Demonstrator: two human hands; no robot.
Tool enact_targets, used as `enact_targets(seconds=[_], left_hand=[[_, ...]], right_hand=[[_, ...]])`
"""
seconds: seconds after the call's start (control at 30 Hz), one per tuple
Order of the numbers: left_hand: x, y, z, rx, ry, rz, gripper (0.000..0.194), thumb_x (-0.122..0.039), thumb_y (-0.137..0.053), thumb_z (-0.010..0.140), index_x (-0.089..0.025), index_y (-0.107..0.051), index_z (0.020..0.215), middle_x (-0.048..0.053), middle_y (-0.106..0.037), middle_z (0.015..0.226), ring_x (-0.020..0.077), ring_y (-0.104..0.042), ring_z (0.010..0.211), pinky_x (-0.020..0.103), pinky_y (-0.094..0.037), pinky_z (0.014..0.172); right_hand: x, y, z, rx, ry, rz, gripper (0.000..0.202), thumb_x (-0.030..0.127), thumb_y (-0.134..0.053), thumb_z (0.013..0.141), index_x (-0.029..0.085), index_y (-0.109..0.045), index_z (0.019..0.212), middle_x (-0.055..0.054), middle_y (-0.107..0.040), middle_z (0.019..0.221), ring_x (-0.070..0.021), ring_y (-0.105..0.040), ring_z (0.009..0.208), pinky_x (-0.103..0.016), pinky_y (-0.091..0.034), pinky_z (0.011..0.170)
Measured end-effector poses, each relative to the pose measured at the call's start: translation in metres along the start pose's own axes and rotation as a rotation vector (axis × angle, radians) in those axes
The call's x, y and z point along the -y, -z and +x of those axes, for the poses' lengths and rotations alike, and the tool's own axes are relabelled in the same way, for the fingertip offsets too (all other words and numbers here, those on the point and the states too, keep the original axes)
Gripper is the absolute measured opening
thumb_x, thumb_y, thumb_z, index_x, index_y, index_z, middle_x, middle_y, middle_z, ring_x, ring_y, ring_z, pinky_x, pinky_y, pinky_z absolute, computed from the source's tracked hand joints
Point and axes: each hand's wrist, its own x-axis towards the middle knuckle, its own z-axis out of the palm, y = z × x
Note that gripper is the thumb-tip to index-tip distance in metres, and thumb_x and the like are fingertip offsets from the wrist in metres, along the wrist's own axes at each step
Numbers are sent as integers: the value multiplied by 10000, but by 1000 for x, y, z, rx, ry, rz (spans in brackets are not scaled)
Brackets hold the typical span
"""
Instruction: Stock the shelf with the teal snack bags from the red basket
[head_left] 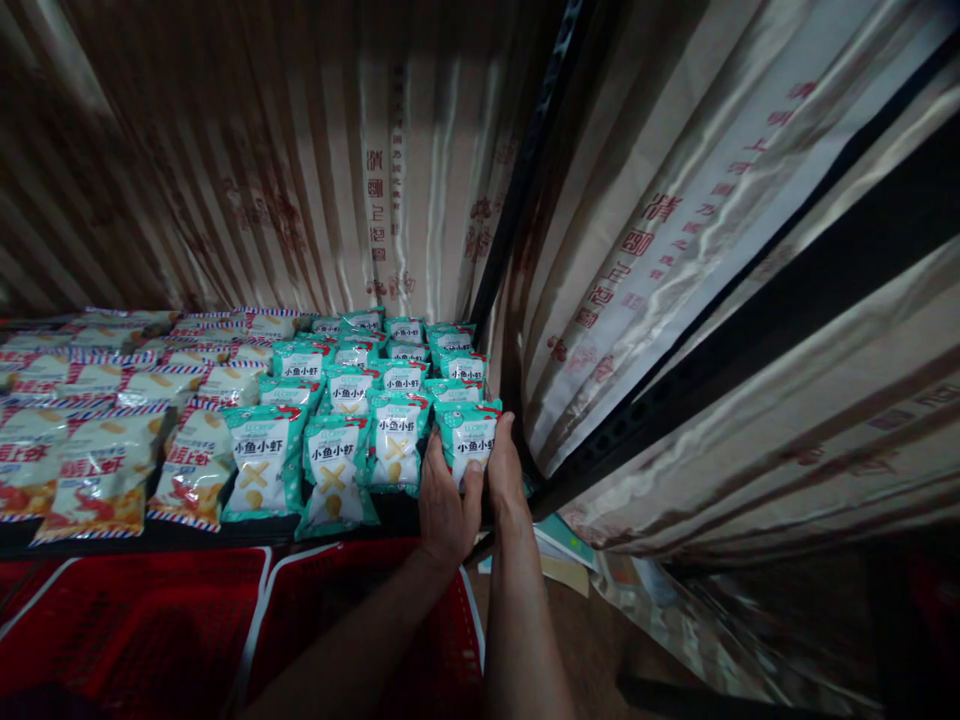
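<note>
A teal and white snack bag (466, 436) stands at the right front corner of the shelf, held between both of my hands. My left hand (448, 505) presses against its left side and lower front, the thumb across the bottom. Around its right side lies my right hand (506, 465), with the fingers partly hidden. Just left of it stands another teal snack bag (395, 440); more of the same kind fill several rows behind and beside it. Farther left are rows of cream and orange snack bags (101, 475).
Red plastic baskets (142, 620) with white rims sit below the shelf's front edge. A dark metal shelf post (525, 170) rises at the back corner. Patterned curtains (442, 150) hang behind and to the right. Flat printed items (562, 550) lie low on the right.
</note>
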Motion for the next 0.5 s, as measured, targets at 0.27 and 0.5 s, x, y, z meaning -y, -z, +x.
enact_targets(seconds=[0.27, 0.5], left_hand=[[4, -4, -2, -20, -24, 41, 619, -374, -356, 912, -25, -256, 1413, 236, -397, 1416, 277, -373, 1338, 436, -344, 1076], [6, -4, -4, 1, -103, 84, 628, -359, -350, 924, -22, -202, 1433, 236, -353, 1447, 267, -336, 1362, 424, -338, 1084]], right_hand=[[9, -2, -6, 51, -58, -52, 766, 749, -211, 804, 189, -734, 816, -55, -731, 728, -231, -660, 739, -307, -469, 647], [8, 1, -2, -28, -17, -84, 718, 734, -248, 806, 193, -719, 840, -59, -733, 751, -222, -643, 697, -301, -449, 606]])
